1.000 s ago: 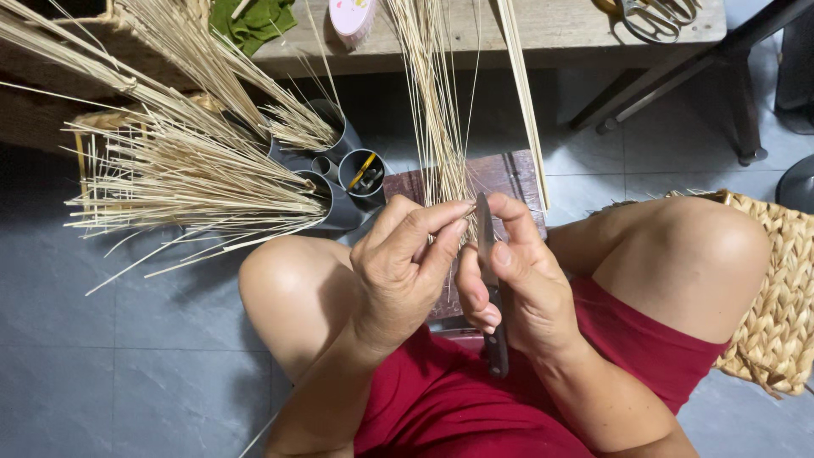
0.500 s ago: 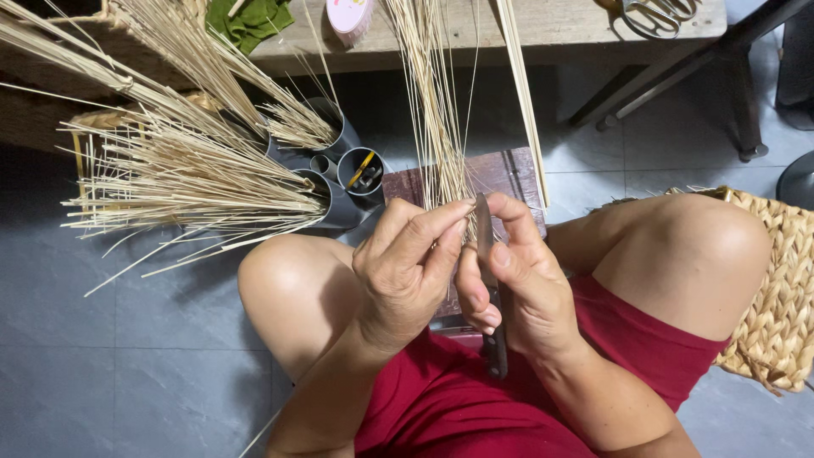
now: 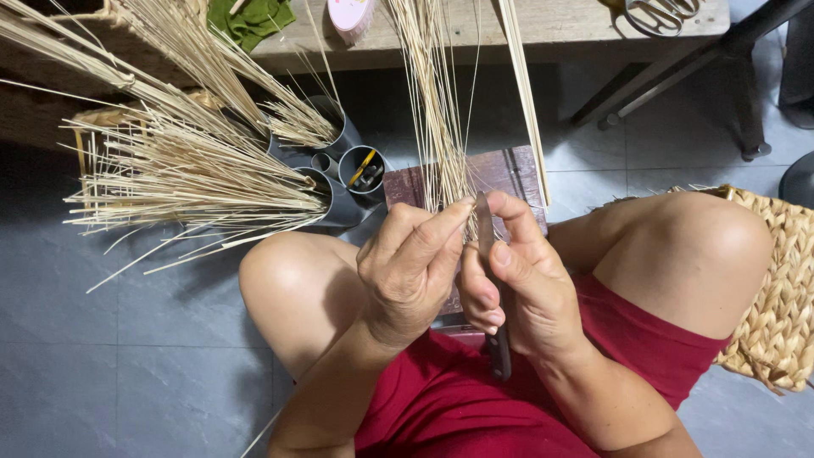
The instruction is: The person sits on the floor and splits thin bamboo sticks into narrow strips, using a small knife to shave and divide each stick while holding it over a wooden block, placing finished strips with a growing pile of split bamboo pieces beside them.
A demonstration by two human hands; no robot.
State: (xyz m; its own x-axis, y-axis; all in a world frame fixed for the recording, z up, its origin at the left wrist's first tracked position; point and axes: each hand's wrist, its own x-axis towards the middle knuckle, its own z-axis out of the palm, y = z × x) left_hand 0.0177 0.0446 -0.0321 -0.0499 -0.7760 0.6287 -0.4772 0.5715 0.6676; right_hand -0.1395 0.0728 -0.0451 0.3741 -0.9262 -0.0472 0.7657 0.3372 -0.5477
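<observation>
I sit on the floor with my knees apart. My left hand pinches a bunch of thin pale straw sticks that rise toward the wooden bench. Touching it on the right, my right hand grips a knife with a dark handle, its blade pointing up against the sticks by my left fingertips. A dark reddish wooden block lies on the floor under both hands.
Grey tubes hold bundles of straw sticks at the left; one small tube holds tools. A wooden bench with scissors, a green cloth and a pink brush runs along the top. A woven basket sits right.
</observation>
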